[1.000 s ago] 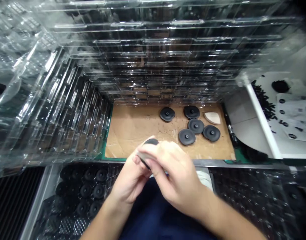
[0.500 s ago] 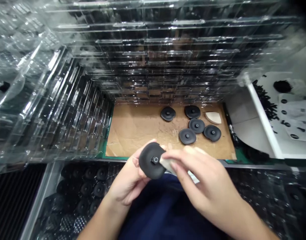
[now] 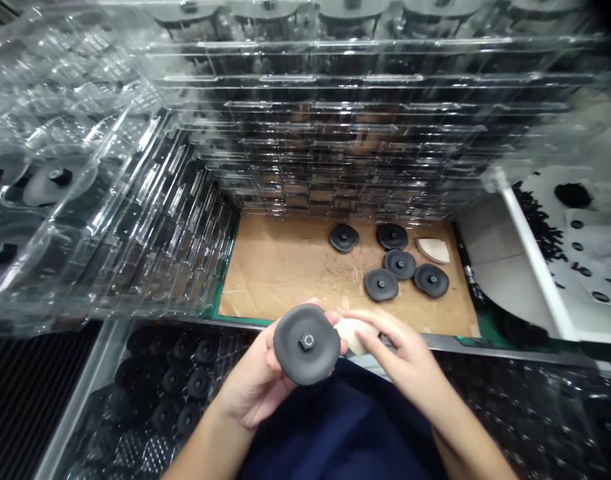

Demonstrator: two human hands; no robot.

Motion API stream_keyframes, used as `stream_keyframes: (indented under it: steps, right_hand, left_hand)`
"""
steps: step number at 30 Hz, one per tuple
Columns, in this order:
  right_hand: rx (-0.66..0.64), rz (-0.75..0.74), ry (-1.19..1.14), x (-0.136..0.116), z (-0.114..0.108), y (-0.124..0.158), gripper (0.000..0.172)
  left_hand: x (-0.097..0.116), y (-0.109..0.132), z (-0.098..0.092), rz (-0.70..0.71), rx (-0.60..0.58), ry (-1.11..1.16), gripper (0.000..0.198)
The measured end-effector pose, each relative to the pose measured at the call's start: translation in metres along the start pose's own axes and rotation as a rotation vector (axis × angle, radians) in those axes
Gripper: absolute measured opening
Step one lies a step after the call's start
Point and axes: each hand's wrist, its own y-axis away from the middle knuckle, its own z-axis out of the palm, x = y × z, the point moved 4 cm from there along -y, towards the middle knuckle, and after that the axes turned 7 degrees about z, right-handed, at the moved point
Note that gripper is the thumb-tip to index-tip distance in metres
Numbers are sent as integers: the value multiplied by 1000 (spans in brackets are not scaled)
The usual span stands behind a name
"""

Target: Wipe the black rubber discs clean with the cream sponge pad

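My left hand (image 3: 252,383) is closed around the edge of a black rounded disc (image 3: 295,363). The disc's dished face, with a small raised stub at its centre, is turned up towards me. Pinched in my right hand (image 3: 408,357) is a cream sponge pad (image 3: 350,332), close against the disc's right edge; whether the two touch I cannot tell. Beyond my hands several similar black discs (image 3: 381,285) lie stub-up on a brown cardboard sheet (image 3: 280,267). A second cream sponge pad (image 3: 434,250) rests at the sheet's right side.
Tall stacks of clear plastic trays (image 3: 325,143) rise behind the cardboard, with more clear trays (image 3: 150,200) at the left. A white bin (image 3: 540,267) with small black parts stands on the right. Trays of black discs (image 3: 172,380) sit below the bench edge, at lower left.
The sponge pad has moved from beside the stub to the disc's right edge. The disc now faces me more squarely. My view has shifted slightly, so the bench appears lower.
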Motion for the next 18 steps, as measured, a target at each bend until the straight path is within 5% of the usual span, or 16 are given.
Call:
stream_keyframes:
  steps: [2,4,9,13,18]
  right_hand:
    - [-86,31,51,14,4,8,25]
    - [-27,32,98,15,-5,11,25]
    - [308,-254,67,-47,-37,18,26]
    - [127,-679,147,-96,-22,17,25]
    - [79,-570,370,-101,-13,5,32]
  left_hand:
    - [-1,-2,2,-8,-38,30,53]
    - [-2,-4,6,-16,-68,33,53]
    - [-5,-4,17,-25,-72,-21,54]
    - [-8,-4,18,22,-64,-132,54]
    - [-10,-4,10,39,23,-171,58]
